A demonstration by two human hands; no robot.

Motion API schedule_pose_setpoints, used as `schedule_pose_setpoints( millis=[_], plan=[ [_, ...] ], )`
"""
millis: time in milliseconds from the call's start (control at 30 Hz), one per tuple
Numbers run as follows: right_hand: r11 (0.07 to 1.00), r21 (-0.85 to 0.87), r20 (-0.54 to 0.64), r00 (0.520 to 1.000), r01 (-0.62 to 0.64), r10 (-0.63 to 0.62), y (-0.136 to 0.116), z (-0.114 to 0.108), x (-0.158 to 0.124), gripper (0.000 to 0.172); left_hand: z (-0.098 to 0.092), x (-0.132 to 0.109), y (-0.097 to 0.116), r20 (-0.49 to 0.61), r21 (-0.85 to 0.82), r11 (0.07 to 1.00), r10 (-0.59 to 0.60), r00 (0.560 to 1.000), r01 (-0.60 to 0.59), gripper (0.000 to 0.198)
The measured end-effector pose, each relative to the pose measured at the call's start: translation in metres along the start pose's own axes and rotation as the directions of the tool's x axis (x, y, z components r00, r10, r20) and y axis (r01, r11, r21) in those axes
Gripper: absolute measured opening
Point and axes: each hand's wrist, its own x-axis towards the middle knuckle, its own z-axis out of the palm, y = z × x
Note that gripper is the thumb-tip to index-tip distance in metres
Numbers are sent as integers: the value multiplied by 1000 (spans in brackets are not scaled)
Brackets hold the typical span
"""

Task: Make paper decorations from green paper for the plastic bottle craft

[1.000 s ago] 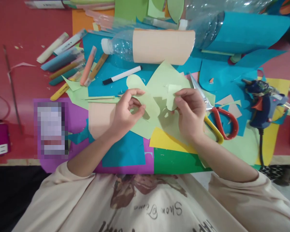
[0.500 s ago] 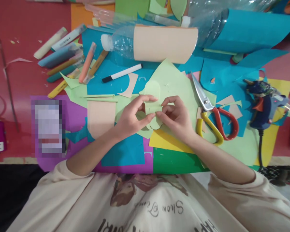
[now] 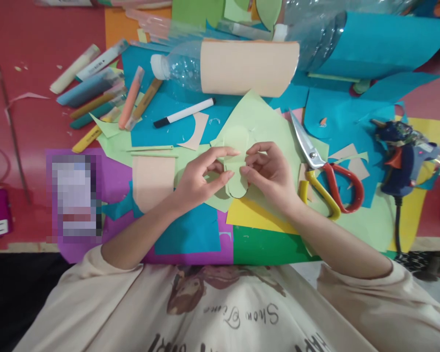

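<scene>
Between my hands is a long light-green paper cutout [image 3: 236,182] with rounded ends and a dark line along its lower edge. My left hand [image 3: 207,177] pinches its left side between thumb and fingers. On the opposite edge, my right hand [image 3: 266,168] closes its thumb and fingers on the same cutout. Beneath them lies a larger light-green paper sheet [image 3: 267,122], with a corner pointing away from me. To the right of my right hand are scissors [image 3: 317,164] with one red and one yellow handle, blades partly apart.
A clear bottle wrapped in peach paper [image 3: 249,67] lies beyond my hands, and a blue-wrapped bottle [image 3: 385,46] at far right. Several markers [image 3: 91,85] lie at left near a blurred phone [image 3: 75,195]. A blue glue gun [image 3: 399,166] rests at right. A black-and-white pen [image 3: 185,112] lies ahead.
The cutout has flattened out and shifted slightly right between my hands. My right fingers have moved slightly up and apart from my left fingertips. Other things stay in place.
</scene>
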Motion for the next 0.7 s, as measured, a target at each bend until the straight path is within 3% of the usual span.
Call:
schedule_pose_setpoints(
  millis=[700],
  plan=[
    [999,-15,56,998,30,-29,2,1,0,26,-4,-1,0,27,40,999,13,1000,-15,35]
  ],
)
